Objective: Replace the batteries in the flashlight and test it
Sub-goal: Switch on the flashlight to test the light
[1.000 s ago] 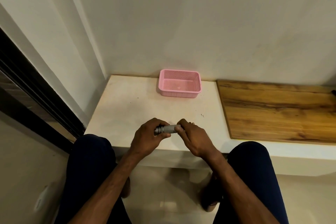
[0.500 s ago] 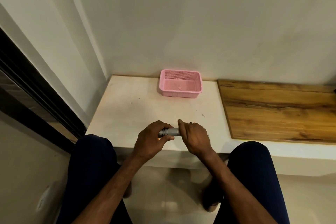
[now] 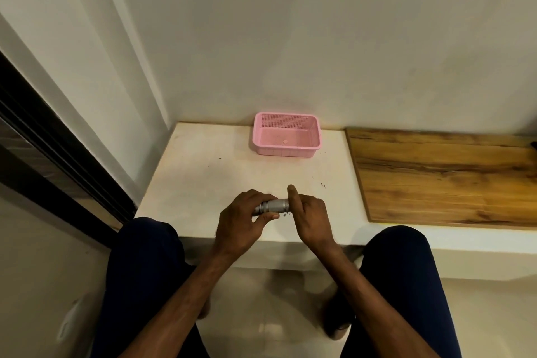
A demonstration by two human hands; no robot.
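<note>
basket (image 3: 287, 136) behind flashlight (image 3: 274, 206), board (image 3: 444, 177) right

Both hands (image 3: 244, 219) (image 3: 311, 216) grip a silver flashlight (image 3: 274, 206) over the counter (image 3: 203, 183)

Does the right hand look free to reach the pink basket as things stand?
Probably yes: nothing lies on the white ledge between the right hand and the pink basket, though that hand is at the flashlight end.
</note>
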